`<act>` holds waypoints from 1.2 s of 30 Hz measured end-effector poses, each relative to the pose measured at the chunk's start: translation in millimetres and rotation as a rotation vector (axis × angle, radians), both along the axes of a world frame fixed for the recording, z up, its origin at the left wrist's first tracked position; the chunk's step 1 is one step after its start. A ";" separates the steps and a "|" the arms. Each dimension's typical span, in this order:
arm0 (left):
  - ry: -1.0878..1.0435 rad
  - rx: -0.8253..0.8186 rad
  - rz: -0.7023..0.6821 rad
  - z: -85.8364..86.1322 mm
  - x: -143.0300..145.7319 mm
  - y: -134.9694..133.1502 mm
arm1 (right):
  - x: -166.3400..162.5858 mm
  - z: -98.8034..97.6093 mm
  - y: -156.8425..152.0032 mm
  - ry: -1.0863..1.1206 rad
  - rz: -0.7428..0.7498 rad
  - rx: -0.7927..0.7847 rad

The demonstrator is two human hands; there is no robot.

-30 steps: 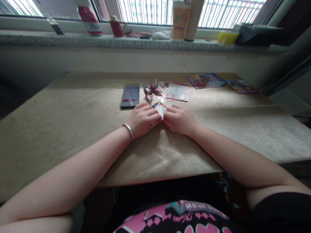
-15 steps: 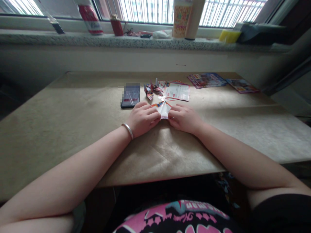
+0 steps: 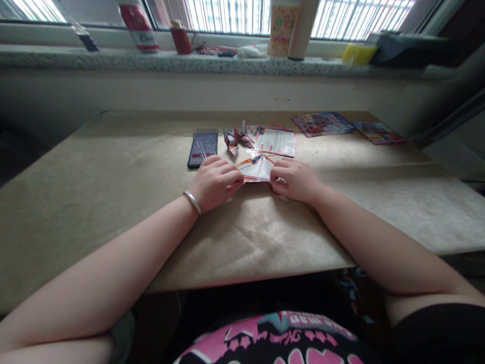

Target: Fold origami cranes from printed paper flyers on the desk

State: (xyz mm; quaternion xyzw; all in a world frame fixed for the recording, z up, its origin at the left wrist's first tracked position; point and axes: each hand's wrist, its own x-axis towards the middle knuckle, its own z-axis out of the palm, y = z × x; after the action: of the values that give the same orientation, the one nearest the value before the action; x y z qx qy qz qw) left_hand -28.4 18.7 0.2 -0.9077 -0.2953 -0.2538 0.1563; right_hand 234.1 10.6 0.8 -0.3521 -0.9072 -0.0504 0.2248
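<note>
Between my two hands lies a creased sheet of printed paper [image 3: 258,171], white with orange and blue along its upper edges and a folded strip at its near edge. The fingers of my left hand [image 3: 216,183] are curled closed on the paper's near left corner. My right hand [image 3: 296,181] is closed on the near right corner, thumb below the bent fingers. Just beyond the sheet sit folded paper pieces [image 3: 237,139] in dark red and purple, next to a stack of printed sheets [image 3: 278,141].
A phone [image 3: 203,149] lies left of the folded pieces. Colourful booklets or cards [image 3: 322,124] lie at the back right, with more [image 3: 379,132] beside them. On the stone windowsill [image 3: 212,64] stand a can [image 3: 139,30], a red container [image 3: 180,39] and a patterned cup [image 3: 281,30].
My hands have moved apart along the paper's near edge, the left to the left and the right to the right. More of the sheet shows between them.
</note>
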 end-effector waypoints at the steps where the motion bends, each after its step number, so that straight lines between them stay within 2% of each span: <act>1: -0.001 -0.005 0.001 -0.1 -0.1 0.1 | 0.2 0.2 0.0 0.005 0.003 -0.005; 12: -0.014 0.001 0.019 1.4 -3.0 1.2 | 8.1 3.7 1.4 0.018 -0.035 -0.044; 18: -0.050 -0.048 0.034 0.8 -4.6 3.0 | 15.2 2.9 5.0 0.044 -0.060 -0.077; 25: -0.070 -0.066 0.017 -0.6 -3.1 1.7 | 5.7 0.1 1.7 -0.054 0.018 -0.078; 36: 0.090 -0.182 -0.047 -7.3 1.8 4.5 | -2.6 -1.4 -1.4 -0.038 0.070 -0.139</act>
State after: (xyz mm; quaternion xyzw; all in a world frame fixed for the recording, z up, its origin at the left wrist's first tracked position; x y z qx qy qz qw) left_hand -26.6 23.3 -7.1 -0.9353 -0.2886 -0.1886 0.0800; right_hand 231.5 9.2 -0.5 -0.3340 -0.9244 0.0138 0.1840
